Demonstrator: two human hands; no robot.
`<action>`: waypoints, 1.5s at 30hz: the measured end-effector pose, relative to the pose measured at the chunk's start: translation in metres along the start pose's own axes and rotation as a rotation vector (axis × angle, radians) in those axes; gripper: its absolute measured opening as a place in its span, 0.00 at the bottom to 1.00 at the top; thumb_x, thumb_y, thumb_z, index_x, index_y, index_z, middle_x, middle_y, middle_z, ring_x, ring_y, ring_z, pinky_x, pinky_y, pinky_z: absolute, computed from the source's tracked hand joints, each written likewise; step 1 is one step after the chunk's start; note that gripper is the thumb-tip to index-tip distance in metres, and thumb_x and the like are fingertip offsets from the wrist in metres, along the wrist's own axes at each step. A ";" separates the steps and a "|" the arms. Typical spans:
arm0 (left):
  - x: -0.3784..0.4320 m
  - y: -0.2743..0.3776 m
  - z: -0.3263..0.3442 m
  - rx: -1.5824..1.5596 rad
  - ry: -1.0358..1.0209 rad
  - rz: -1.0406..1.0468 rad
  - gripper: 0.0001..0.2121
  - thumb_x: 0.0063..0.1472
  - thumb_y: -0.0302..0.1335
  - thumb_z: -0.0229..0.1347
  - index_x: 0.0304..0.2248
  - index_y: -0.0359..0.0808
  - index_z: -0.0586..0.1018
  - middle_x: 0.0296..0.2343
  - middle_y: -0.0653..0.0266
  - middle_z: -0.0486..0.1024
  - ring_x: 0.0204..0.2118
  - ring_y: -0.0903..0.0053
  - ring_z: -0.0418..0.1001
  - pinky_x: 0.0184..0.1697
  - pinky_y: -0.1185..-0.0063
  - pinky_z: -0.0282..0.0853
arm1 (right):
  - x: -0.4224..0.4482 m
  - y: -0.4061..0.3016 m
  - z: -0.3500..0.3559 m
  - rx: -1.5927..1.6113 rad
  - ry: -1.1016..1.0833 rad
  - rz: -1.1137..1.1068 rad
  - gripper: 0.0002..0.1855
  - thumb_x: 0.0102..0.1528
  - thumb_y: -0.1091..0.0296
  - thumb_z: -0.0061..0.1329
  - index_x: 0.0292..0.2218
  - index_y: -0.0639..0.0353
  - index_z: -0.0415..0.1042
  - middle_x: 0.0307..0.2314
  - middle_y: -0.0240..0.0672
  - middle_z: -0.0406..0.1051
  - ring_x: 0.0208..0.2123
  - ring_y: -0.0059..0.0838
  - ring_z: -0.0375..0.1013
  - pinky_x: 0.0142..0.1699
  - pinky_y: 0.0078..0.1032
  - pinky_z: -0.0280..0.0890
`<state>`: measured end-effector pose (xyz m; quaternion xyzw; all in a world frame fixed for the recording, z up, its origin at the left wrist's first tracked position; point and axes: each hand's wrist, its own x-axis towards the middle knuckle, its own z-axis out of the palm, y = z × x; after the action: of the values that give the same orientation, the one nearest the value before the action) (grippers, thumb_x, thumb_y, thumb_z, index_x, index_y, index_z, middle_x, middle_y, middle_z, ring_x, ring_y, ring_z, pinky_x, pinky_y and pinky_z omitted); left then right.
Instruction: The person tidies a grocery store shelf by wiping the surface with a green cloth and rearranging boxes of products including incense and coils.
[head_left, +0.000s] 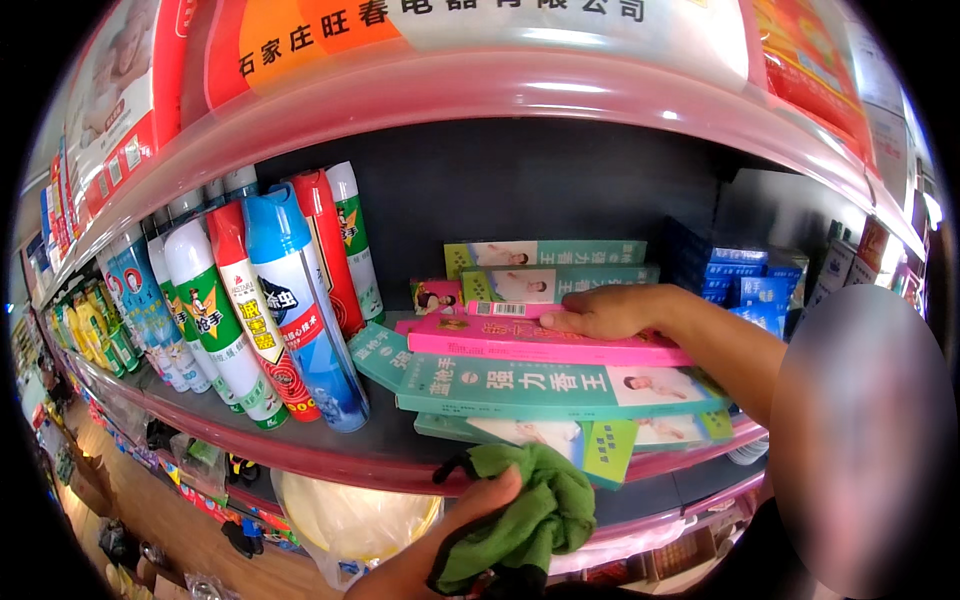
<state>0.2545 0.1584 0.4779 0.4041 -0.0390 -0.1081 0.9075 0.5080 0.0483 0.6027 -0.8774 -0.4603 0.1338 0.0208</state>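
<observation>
My left hand (491, 495), low in front of the shelf, grips a crumpled green cloth (551, 502) with dark edges. My right hand (611, 311) reaches onto the shelf and rests on the long pink boxes (480, 337), its fingers near a white label; whether it grips one is unclear. Under the pink boxes lie flat teal boxes (510, 386), some askew and overhanging the shelf's front edge. Behind stand more teal boxes (600, 281) on their sides, next to a small red box (437, 296).
Several spray cans (300, 300) stand upright left of the boxes. Blue boxes (724, 259) are stacked at the right rear. The red lip (517, 94) of the upper shelf curves overhead. Below hangs a plastic-wrapped round item (352, 517). A blurred patch covers the far right.
</observation>
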 end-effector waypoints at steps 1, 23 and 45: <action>0.000 0.003 0.005 0.006 0.010 -0.013 0.31 0.60 0.48 0.50 0.52 0.30 0.63 0.45 0.54 0.70 0.48 0.68 0.70 0.54 0.71 0.63 | 0.000 -0.001 0.001 -0.018 0.012 -0.006 0.53 0.54 0.23 0.19 0.50 0.71 0.65 0.48 0.59 0.64 0.53 0.51 0.63 0.58 0.37 0.56; 0.032 0.009 -0.008 0.061 -0.039 -0.276 0.26 0.59 0.44 0.54 0.50 0.35 0.68 0.40 0.61 0.72 0.42 0.76 0.72 0.45 0.78 0.68 | -0.020 -0.003 -0.017 0.048 0.211 -0.088 0.46 0.57 0.29 0.27 0.55 0.69 0.59 0.49 0.57 0.63 0.52 0.52 0.63 0.56 0.35 0.58; 0.000 -0.055 -0.024 0.145 -0.004 0.183 0.27 0.60 0.30 0.51 0.56 0.32 0.58 0.51 0.48 0.65 0.51 0.65 0.67 0.53 0.69 0.65 | -0.069 0.031 0.077 -0.484 0.585 -0.286 0.46 0.52 0.42 0.48 0.62 0.51 0.43 0.59 0.57 0.47 0.61 0.57 0.44 0.64 0.50 0.40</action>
<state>0.2495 0.1397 0.4207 0.4633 -0.0855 -0.0224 0.8818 0.4760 -0.0320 0.5380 -0.7850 -0.5707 -0.2381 -0.0379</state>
